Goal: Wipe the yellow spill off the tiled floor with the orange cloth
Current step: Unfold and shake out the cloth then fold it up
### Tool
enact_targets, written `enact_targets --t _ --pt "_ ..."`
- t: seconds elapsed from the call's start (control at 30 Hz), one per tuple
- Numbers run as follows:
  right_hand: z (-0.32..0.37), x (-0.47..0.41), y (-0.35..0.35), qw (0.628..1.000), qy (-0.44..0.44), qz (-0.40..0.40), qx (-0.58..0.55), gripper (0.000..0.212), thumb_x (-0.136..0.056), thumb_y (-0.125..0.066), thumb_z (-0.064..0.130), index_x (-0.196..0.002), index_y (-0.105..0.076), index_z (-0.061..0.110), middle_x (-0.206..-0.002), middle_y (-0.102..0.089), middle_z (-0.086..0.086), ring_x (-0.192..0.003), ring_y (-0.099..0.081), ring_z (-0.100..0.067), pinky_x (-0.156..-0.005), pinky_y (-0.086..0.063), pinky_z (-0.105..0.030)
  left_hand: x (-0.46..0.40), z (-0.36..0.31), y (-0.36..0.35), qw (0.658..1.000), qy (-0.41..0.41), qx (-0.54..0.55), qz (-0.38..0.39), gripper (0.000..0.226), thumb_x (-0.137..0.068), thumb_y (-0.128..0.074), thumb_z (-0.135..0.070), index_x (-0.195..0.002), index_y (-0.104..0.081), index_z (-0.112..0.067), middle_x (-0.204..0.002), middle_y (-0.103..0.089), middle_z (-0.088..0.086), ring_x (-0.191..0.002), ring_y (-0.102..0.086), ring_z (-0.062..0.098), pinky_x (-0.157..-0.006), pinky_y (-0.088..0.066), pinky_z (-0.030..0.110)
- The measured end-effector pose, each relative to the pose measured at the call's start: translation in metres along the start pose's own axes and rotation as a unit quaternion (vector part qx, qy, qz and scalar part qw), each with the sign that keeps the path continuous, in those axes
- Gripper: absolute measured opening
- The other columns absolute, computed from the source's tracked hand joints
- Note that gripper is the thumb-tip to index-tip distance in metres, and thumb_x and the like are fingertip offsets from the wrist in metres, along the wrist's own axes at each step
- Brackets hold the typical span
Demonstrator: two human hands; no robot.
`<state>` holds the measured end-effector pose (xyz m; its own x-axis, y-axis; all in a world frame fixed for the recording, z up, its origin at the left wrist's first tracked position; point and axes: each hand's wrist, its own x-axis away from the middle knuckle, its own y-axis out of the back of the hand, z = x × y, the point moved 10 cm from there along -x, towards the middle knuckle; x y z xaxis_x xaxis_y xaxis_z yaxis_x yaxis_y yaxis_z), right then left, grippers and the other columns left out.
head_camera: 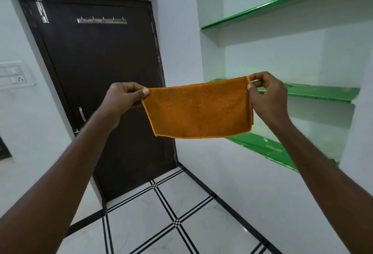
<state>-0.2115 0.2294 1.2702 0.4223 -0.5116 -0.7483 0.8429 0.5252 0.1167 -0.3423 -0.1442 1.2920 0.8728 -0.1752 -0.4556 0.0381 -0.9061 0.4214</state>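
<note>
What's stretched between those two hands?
In the head view, the orange cloth spans between the left hand and right hand, pinched at its upper corners.

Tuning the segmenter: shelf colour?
Glossy green shelves in the white wall niche, head view.

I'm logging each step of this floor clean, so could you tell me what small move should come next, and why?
Probably lower the cloth toward the floor and look for the spill. Both the left hand and right hand pinch its top corners, holding it spread in the air, and no yellow spill shows on the visible tiles.
</note>
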Motion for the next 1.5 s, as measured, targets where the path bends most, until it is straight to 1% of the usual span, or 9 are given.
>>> enact_targets --t 0.23,0.37,0.7,0.93,1.03,1.17,1.27,1.43,1.5 --pt "-0.064 0.013 -0.031 0.989 -0.148 0.030 0.000 0.012 -0.091 -0.069 0.014 -0.101 -0.074 0.012 -0.085 -0.070 -0.007 -0.075 -0.063 -0.018 -0.078 -0.055 -0.035 0.009 0.056 -0.034 0.990 0.103 0.091 0.044 0.034 -0.096 -0.065 -0.034 -0.110 -0.070 -0.003 -0.101 -0.074 0.012 -0.092 -0.071 0.023 -0.094 -0.059 0.044" --pt "-0.093 0.034 -0.044 0.979 -0.196 0.047 -0.013 0.015 -0.089 -0.074 0.017 -0.104 -0.073 0.014 -0.072 -0.067 0.000 -0.069 -0.065 -0.020 -0.083 -0.060 -0.046 0.018 0.088 -0.059 0.981 0.156 0.108 0.028 0.032 -0.096 -0.065 -0.031 -0.109 -0.069 -0.001 -0.085 -0.070 0.005 -0.080 -0.069 0.018 -0.075 -0.058 0.032" --pt "-0.014 0.077 -0.091 0.981 -0.031 0.189 -0.011 0.026 -0.095 -0.067 0.019 -0.120 -0.061 0.024 -0.081 -0.075 -0.003 -0.072 -0.072 -0.019 -0.067 -0.057 -0.028 0.040 0.080 -0.155 0.955 0.251 0.135 0.082 0.024 -0.094 -0.071 -0.026 -0.098 -0.073 -0.002 -0.064 -0.062 0.002 -0.049 -0.061 0.009 -0.050 -0.050 0.020" --pt "-0.010 0.103 -0.102 0.903 -0.164 0.360 -0.171 0.046 -0.103 -0.035 -0.003 -0.141 -0.036 0.022 -0.104 -0.072 -0.016 -0.073 -0.074 -0.042 -0.066 -0.065 -0.044 0.055 0.050 -0.191 0.962 0.194 0.123 0.147 0.041 -0.090 -0.071 -0.047 -0.103 -0.075 -0.008 -0.097 -0.076 0.004 -0.090 -0.073 0.021 -0.073 -0.060 0.026" --pt "-0.028 0.096 -0.082 0.904 -0.222 0.300 -0.207 0.040 -0.101 -0.039 -0.003 -0.134 -0.043 0.018 -0.098 -0.074 -0.020 -0.067 -0.073 -0.038 -0.063 -0.065 -0.042 0.054 0.037 -0.194 0.970 0.144 0.096 0.169 0.033 -0.091 -0.073 -0.035 -0.112 -0.075 -0.010 -0.105 -0.074 0.004 -0.094 -0.071 0.018 -0.067 -0.057 0.019" --pt "-0.095 0.081 -0.029 0.922 -0.307 0.085 -0.218 0.018 -0.098 -0.050 0.007 -0.113 -0.059 0.010 -0.089 -0.072 -0.022 -0.077 -0.069 -0.036 -0.056 -0.059 -0.031 0.051 0.011 -0.185 0.976 0.100 0.086 0.174 0.029 -0.096 -0.068 -0.028 -0.116 -0.072 -0.008 -0.107 -0.071 0.005 -0.095 -0.069 0.017 -0.069 -0.057 0.019" --pt "-0.135 0.115 -0.046 0.861 -0.424 0.119 -0.254 0.034 -0.098 -0.056 0.038 -0.115 -0.059 0.008 -0.114 -0.070 -0.023 -0.100 -0.066 -0.034 -0.073 -0.058 -0.036 0.050 -0.015 -0.175 0.974 0.071 0.103 0.190 0.031 -0.098 -0.064 -0.028 -0.122 -0.068 -0.009 -0.111 -0.070 0.005 -0.100 -0.069 0.020 -0.075 -0.057 0.023" --pt "-0.087 0.209 -0.117 0.594 -0.542 0.325 -0.497 0.090 -0.089 -0.029 0.084 -0.137 -0.052 0.011 -0.138 -0.061 -0.027 -0.127 -0.058 -0.051 -0.110 -0.041 -0.067 0.038 -0.018 -0.153 0.981 0.082 0.101 0.147 0.033 -0.098 -0.063 -0.027 -0.126 -0.066 -0.009 -0.111 -0.069 0.005 -0.095 -0.068 0.016 -0.072 -0.057 0.023" --pt "-0.072 0.218 -0.122 0.558 -0.557 0.321 -0.525 0.089 -0.090 -0.029 0.083 -0.137 -0.055 0.013 -0.133 -0.064 -0.028 -0.118 -0.064 -0.051 -0.104 -0.047 -0.066 0.039 0.010 -0.150 0.983 0.124 0.049 0.128 0.030 -0.097 -0.065 -0.024 -0.123 -0.068 -0.009 -0.111 -0.068 0.008 -0.093 -0.068 0.017 -0.069 -0.056 0.022"
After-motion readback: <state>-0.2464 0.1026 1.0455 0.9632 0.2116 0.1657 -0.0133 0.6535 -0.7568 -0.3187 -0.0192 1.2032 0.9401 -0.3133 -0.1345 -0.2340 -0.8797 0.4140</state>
